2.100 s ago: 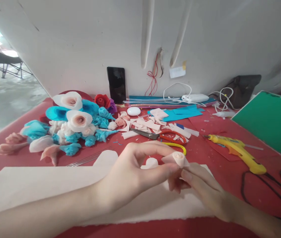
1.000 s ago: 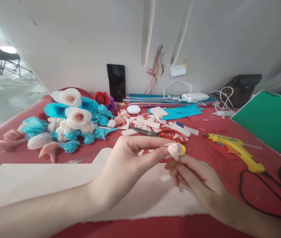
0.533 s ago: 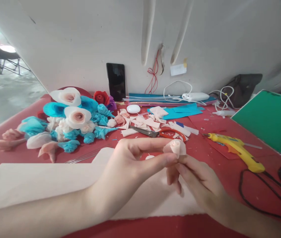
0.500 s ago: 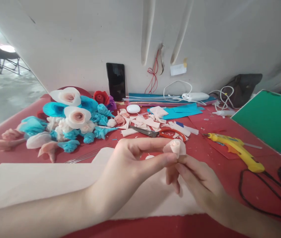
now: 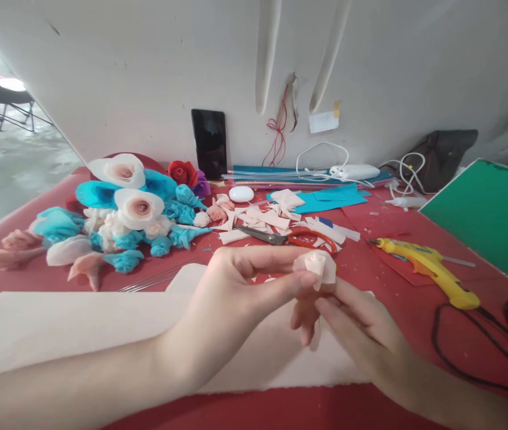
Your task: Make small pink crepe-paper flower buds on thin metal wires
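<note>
A small pale pink paper flower (image 5: pixel 315 264), its crepe petals rolled around a tight centre, is pinched between the thumb and forefinger of my left hand (image 5: pixel 245 298). Just below it, my right hand (image 5: pixel 361 328) has its thumb and fingers closed at the flower's base; the exact grip there is partly hidden. Under both hands lies a large pale pink paper sheet (image 5: pixel 79 322). Scissors (image 5: pixel 276 237) with orange handles rest beyond my hands among pink paper scraps (image 5: pixel 263 218).
Finished paper flowers (image 5: pixel 140 209) in white, blue and pink are heaped at the left. On the right lie a yellow glue gun (image 5: pixel 424 263) with a black cord and a green board (image 5: pixel 491 215). A phone (image 5: pixel 210 143) leans against the wall, near blue paper (image 5: pixel 330 199).
My left thumb has shifted slightly left on the flower, and the flower has turned a little. My right thumb and fingers have moved slightly apart below it.
</note>
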Motion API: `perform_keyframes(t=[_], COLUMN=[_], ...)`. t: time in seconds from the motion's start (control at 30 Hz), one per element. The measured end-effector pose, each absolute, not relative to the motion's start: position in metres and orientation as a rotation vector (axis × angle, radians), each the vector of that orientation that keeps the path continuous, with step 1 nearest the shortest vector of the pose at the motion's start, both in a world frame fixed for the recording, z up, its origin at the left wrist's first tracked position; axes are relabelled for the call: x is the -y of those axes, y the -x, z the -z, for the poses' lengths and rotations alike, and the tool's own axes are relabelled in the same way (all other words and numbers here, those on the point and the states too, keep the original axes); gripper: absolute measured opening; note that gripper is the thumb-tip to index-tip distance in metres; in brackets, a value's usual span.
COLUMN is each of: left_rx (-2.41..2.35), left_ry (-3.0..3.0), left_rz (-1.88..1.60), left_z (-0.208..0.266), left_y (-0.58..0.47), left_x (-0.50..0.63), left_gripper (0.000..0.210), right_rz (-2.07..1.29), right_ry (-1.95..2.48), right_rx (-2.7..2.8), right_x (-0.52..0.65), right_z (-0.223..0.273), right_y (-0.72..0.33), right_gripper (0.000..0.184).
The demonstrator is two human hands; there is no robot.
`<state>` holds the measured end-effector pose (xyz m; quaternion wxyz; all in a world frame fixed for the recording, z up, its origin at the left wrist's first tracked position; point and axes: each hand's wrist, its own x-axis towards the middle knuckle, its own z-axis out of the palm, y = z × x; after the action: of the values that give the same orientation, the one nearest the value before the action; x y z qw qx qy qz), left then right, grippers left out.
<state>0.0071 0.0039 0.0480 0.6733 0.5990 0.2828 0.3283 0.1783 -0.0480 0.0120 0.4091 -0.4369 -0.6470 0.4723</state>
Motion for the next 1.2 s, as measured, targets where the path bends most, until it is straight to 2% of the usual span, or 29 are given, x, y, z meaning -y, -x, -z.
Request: perform_keyframes(t=[0.2, 0.4, 0.53, 0.73, 0.97, 1.2], left_rx=[-0.642, -0.57, -0.632, -0.699, -0.714, -0.739], left_ry=[-1.348, -1.379, -1.388, -1.358, -1.294, -1.206], left_rz=[-0.722, -0.599, -0.601, -0.596, -0.616, -0.737], left_z=[-0.047, -0.049, -0.051, -0.05, -0.05, -0.047], left_y=[-0.013, -0.014, -0.013, -0.013, -0.013, -0.014], left_x=[-0.005, -0.004, -0.006, -0.009, -0.008, -0.011], left_gripper=[0.015, 0.018, 0.018, 0.026, 0.022, 0.015], right_rz=[-1.257, -1.253, -1.267, -1.302, -1.285, -1.206], right_ry=[1.105, 1.264, 1.234, 1.218, 1.154, 1.105], right_rx=[1.551, 1.394, 1.385, 1.42, 1.368, 1.496], right_x=[0.054, 0.05, 0.047, 0.049, 0.054, 0.053], right_z=[-0.018, -0.026, -0.028, -0.027, -0.026, -0.02], right_y=[-0.178, -0.172, -0.174, -0.175, -0.173, -0.176], right_gripper=[0.011, 0.027, 0.029, 0.026, 0.012, 0.013])
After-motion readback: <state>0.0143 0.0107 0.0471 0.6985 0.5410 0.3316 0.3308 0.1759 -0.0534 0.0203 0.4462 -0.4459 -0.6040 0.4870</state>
